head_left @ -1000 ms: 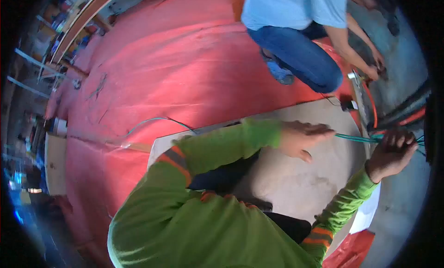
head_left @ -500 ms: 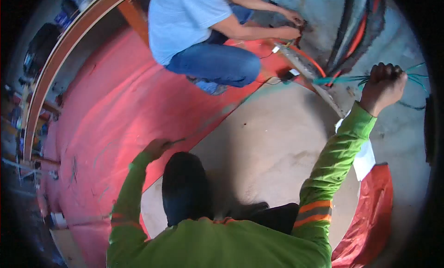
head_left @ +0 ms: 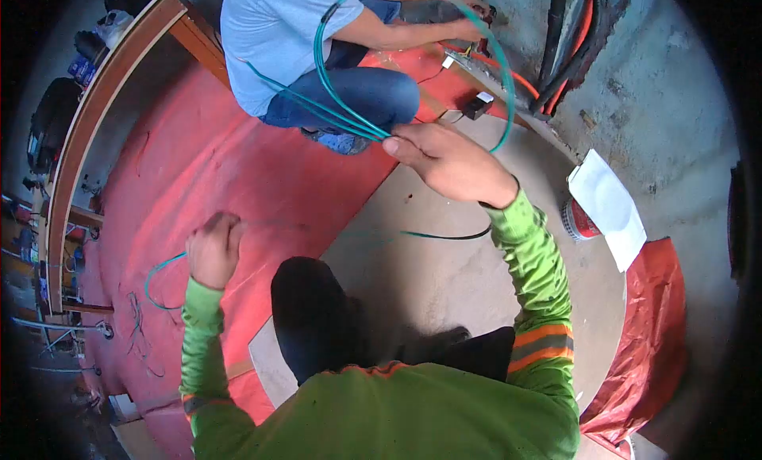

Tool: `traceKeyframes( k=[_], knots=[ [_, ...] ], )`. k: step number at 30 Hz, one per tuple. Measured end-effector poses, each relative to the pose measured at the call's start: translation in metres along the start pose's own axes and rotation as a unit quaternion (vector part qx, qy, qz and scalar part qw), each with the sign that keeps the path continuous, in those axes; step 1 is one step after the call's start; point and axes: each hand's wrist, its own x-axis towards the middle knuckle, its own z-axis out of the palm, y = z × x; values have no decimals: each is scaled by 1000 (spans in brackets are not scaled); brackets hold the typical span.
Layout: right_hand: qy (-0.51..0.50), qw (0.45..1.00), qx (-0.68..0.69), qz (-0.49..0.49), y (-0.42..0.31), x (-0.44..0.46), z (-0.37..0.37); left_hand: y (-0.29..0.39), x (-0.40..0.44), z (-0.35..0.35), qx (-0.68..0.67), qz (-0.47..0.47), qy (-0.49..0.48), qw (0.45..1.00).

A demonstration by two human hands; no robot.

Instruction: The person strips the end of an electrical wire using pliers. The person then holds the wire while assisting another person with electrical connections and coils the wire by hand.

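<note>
Green wires [head_left: 355,125] run in a bundle into the fingers of my right hand [head_left: 452,162], which is closed on them at upper centre. From there a large loop rises and curves round to the right. My left hand [head_left: 213,250] is closed at the left over the red sheet [head_left: 262,190], with a green wire [head_left: 164,269] trailing below it. One dark-ended wire [head_left: 444,236] hangs over the beige board [head_left: 429,293].
A co-worker [head_left: 294,39] crouches at the top, hands near the wall. Orange and black conduits [head_left: 563,55] rise beside them. A white sheet [head_left: 609,202] leans over a red-and-white bucket [head_left: 581,220] at right. A wooden frame [head_left: 103,111] stands at left.
My right hand has swung left from the wall side with the green wires, which now form a wide loop. My left hand has moved slightly left, and the view has shifted.
</note>
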Motion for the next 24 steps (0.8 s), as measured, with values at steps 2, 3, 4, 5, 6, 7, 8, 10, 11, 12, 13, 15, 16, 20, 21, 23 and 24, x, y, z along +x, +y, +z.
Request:
traceKeyframes(
  k=[2,3,4,5,6,7,8,10,11,12,13,15,16,20,21,23,24],
  knots=[
    [-42,994,92,33,0,0,8,-3,25,11,-9,-47,38,998],
    [-52,987,141,55,3,-2,11,-12,38,28,-52,-57,63,995],
    [-61,977,189,77,8,-4,17,-15,43,37,-95,-66,87,989],
    [-67,964,237,99,11,-6,20,-15,45,38,-214,-111,46,969],
    [-74,957,258,113,11,-10,20,-13,47,39,-328,-154,4,932],
    [-81,949,278,125,10,-16,19,-10,51,41,-437,-194,-39,877],
    [-90,940,299,140,8,-22,21,0,50,35,-500,-230,-67,832],
    [-90,928,335,136,-2,-34,25,29,41,18,-614,-299,-122,720],
    [-90,922,352,133,-8,-39,28,36,37,22,-645,-299,-126,692],
    [-83,923,349,140,-11,-41,38,43,33,28,-675,-299,-129,662],
    [-83,907,385,148,-12,-42,49,51,31,32,-703,-297,-131,633],
    [-81,871,456,161,-9,-42,71,72,31,25,-726,-246,-138,628],
    [-74,852,487,179,-7,-41,79,80,31,25,-720,-206,-139,648],
    [-10,771,603,204,-3,-40,105,101,35,21,-731,-146,-120,655],
    [15,752,629,198,-2,-38,108,99,35,24,-723,-130,-114,669],
    [56,720,668,178,-3,-37,108,100,34,29,-704,-96,-105,696],
    [76,703,687,168,-3,-37,108,102,34,30,-693,-96,-94,708]
  ],
)
